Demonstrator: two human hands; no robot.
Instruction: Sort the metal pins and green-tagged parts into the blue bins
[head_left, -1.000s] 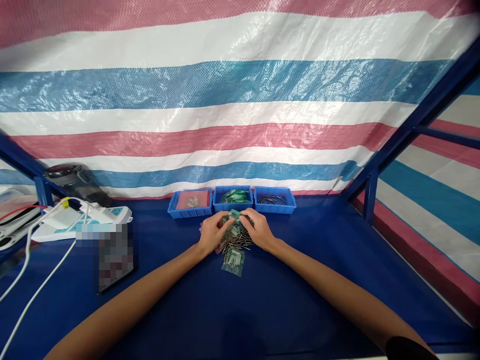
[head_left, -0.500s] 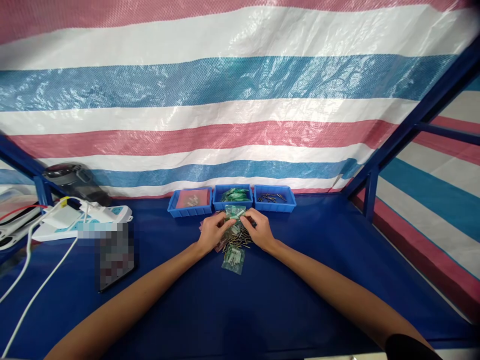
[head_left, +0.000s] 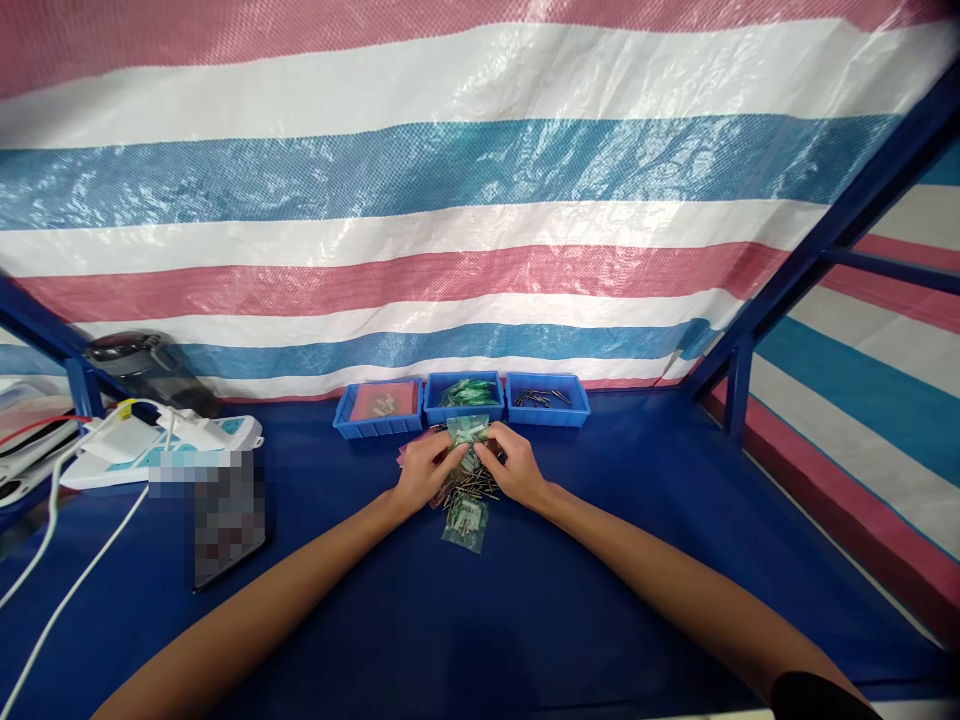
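Observation:
My left hand (head_left: pixel 422 470) and my right hand (head_left: pixel 513 467) meet over the middle of the blue table, and together they hold a small green plastic bag (head_left: pixel 468 431) by its lower edge. Under the hands lies a heap of thin brass pins (head_left: pixel 471 486). A filled green bag (head_left: pixel 466 522) lies flat just in front of the pins. Bits of pink bag (head_left: pixel 437 497) show beside my left hand.
Three blue bins stand behind the hands: the left bin (head_left: pixel 378 407) with pink bags, the middle bin (head_left: pixel 464 394) with green bags, the right bin (head_left: pixel 547 401) with dark pins. A white power strip (head_left: pixel 157 441) with cables, a blurred phone (head_left: pixel 225 515) and a dark device (head_left: pixel 142 360) are at the left.
Both hands have drawn closer together and lifted the green bag upright above the pin heap. The rest of the table is unchanged.

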